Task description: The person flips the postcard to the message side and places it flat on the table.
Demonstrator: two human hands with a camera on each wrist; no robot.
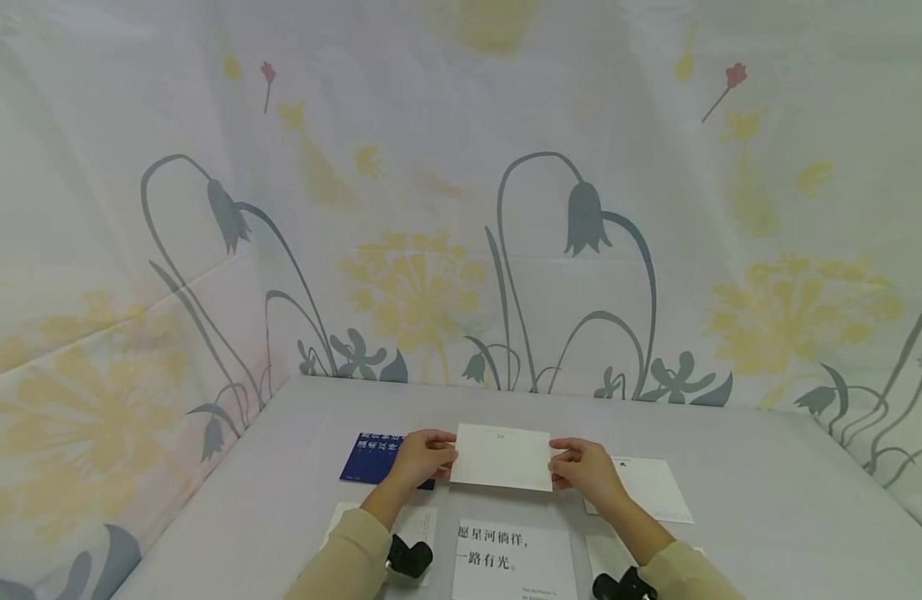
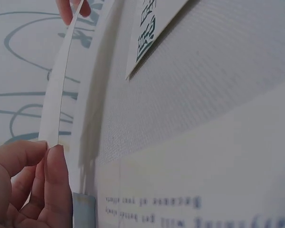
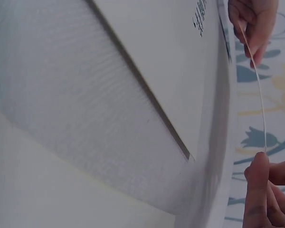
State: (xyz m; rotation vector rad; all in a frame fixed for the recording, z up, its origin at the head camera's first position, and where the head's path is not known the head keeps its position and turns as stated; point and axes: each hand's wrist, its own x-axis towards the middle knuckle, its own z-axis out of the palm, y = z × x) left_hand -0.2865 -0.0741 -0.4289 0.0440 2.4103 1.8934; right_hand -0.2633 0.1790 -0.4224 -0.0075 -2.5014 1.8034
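A white postcard (image 1: 501, 458) is held up between both hands over the middle of the table, its face tilted toward me with a tiny mark near the top edge. My left hand (image 1: 419, 458) pinches its left side between thumb and fingers. On the opposite side, my right hand (image 1: 588, 473) pinches the right edge the same way. Seen nearly edge-on in the left wrist view, the postcard (image 2: 54, 99) stands off the tabletop and bows slightly. The right wrist view also shows its thin edge (image 3: 261, 104) running between the two hands.
A dark blue card (image 1: 362, 462) with white writing lies partly behind my left hand. Below the held postcard is a white card with black characters (image 1: 506, 562). Another white card (image 1: 652, 489) lies at right; two more lie partly under the forearms. A flower-printed curtain (image 1: 446, 208) hangs behind.
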